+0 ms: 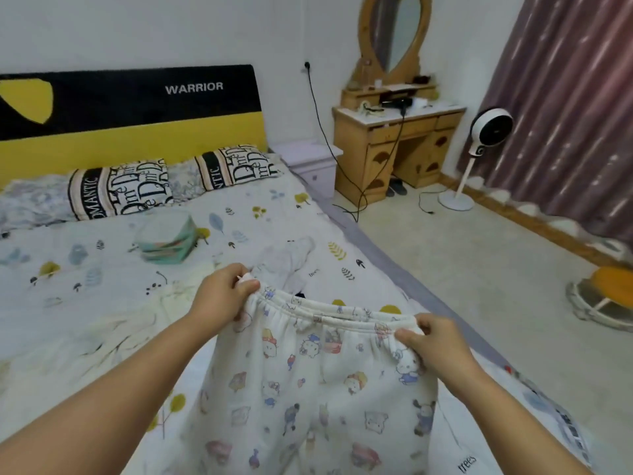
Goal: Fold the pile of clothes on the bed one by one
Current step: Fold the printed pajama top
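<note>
Two patterned pillows [118,188] lie at the head of the bed [102,303], a folded green stack [168,240] below them and one crumpled pale garment [291,258] beyond the hands. A wooden bench [397,145] with a mirror and one white fan [488,135] stand right. The left hand [226,291] and right hand [433,341] hold white cartoon-print trousers [318,389] above the bed, fingers pinching each waistband end.

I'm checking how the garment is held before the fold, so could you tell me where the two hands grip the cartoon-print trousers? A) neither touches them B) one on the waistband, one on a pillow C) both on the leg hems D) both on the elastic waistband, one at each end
D: the left hand and the right hand each pinch an end of the waistband of the cartoon-print trousers, which hang from it.
</note>
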A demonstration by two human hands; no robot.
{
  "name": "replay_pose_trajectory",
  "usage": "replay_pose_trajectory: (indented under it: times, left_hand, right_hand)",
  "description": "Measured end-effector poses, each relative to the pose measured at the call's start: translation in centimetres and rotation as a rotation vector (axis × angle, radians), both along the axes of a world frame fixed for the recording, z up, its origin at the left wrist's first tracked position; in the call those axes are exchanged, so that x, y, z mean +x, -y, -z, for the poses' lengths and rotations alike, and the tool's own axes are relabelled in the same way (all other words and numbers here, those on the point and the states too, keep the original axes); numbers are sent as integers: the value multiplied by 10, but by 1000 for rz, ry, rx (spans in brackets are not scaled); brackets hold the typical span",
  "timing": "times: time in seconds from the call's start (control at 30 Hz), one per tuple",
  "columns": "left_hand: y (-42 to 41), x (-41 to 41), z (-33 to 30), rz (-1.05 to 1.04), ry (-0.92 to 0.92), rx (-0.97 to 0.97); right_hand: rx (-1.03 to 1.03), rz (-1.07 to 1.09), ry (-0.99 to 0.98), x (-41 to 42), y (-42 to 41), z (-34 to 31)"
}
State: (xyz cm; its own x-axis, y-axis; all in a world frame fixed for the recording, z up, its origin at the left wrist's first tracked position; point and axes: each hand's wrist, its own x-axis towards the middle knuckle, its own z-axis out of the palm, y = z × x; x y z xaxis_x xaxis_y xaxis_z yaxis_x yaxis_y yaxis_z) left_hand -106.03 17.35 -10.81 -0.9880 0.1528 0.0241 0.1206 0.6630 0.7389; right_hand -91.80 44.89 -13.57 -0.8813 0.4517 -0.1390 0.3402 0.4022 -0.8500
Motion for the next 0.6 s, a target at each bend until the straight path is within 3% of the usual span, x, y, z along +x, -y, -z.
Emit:
replay_pose_trajectory:
  times: [0.43, 0.6]
  left_hand:
    - [-186, -87, 146, 104, 118, -62]
    - [-259, -120, 204, 184, 40, -101]
  right_hand:
    - [115, 190, 148, -60, -153, 150]
    - [127, 294, 125, -85, -219, 193]
